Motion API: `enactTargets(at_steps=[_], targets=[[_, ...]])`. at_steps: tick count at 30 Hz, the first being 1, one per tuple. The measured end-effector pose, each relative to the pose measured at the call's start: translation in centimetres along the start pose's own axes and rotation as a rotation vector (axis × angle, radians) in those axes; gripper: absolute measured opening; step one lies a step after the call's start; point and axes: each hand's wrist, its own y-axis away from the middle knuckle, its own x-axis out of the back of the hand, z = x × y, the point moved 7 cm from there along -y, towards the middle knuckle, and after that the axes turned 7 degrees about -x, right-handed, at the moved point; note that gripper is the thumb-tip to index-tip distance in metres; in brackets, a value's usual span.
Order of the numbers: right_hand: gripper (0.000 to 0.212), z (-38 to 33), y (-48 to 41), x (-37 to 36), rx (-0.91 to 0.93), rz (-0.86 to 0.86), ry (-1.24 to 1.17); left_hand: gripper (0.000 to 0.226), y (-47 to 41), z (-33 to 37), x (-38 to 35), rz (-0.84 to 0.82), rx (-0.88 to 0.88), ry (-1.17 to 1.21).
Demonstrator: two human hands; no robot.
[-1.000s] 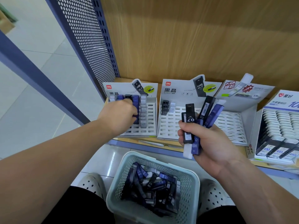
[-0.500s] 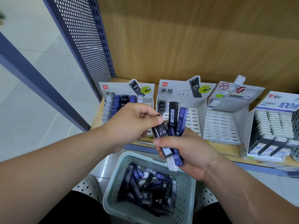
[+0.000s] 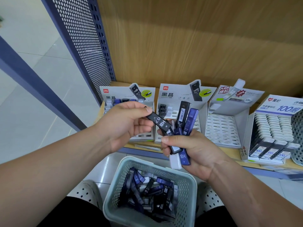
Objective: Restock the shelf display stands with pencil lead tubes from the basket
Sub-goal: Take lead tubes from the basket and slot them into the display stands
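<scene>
Dozens of slim, flat, glossy plastic pencil lead tubes (image 3: 147,192), black and blue, heaped loose in the pale green perforated plastic basket (image 3: 188,189), nearest and within easy reach. Just above its far rim, clamps in the curled right hand (image 3: 193,153) a fanned bundle of black and blue tubes (image 3: 184,118), probably ready stock. Pinches between left hand (image 3: 126,125) thumb and fingers one black "HB 0.7" tube (image 3: 159,122), apparently singled out for slotting. Beyond, along the wooden shelf (image 3: 232,153) front edge, white slotted card display stands (image 3: 229,125), mostly unfilled.
</scene>
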Motion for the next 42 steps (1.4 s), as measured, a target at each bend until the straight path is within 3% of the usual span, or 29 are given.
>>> enactTargets(at_steps=[4, 7, 10, 13, 16, 22, 28, 34, 37, 42], targets=[[0.028, -0.8, -0.1, 1.2, 0.097, 0.092, -0.034, 0.017, -0.3, 0.0, 0.3, -0.008, -0.062, -0.138], [0.032, -1.1, 0.0, 2.2, 0.135, 0.136, -0.096, 0.015, -0.3, -0.1, 0.0, -0.059, -0.108, -0.293], [0.033, -1.2, 0.2, 3.1, 0.141, 0.155, -0.118, 0.028, 0.1, -0.6, -1.4, -0.251, -0.114, -0.449], [0.023, -1.2, 0.4, 3.6, 0.147, 0.148, -0.080, 0.064, 0.6, -2.0, -3.3, -0.485, -0.066, -0.555], [0.025, -1.1, 0.5, 4.5, 0.136, 0.180, -0.070, 0.066, 0.2, -2.7, -4.4, -0.552, -0.086, -0.635], [0.021, -1.5, 0.6, 6.9, 0.142, 0.280, -0.072, 0.032, -2.6, -3.6, -4.0, -0.402, -0.139, -0.762], [0.026, -1.3, 1.3, 9.2, 0.131, 0.327, -0.052, 0.020, -6.7, -2.7, -1.7, -0.050, -0.272, -0.809], [0.035, -1.4, 1.7, 10.8, 0.141, 0.334, -0.096, 0.020, -8.8, -2.8, -1.6, 0.101, -0.339, -0.946], [0.035, -1.5, 1.8, 10.9, 0.146, 0.325, -0.081, 0.018, -9.2, -2.5, -1.9, 0.111, -0.404, -1.080], [0.037, -1.7, 2.0, 10.9, 0.159, 0.319, -0.068, 0.011, -9.0, -2.7, -3.5, -0.053, -0.574, -1.377]])
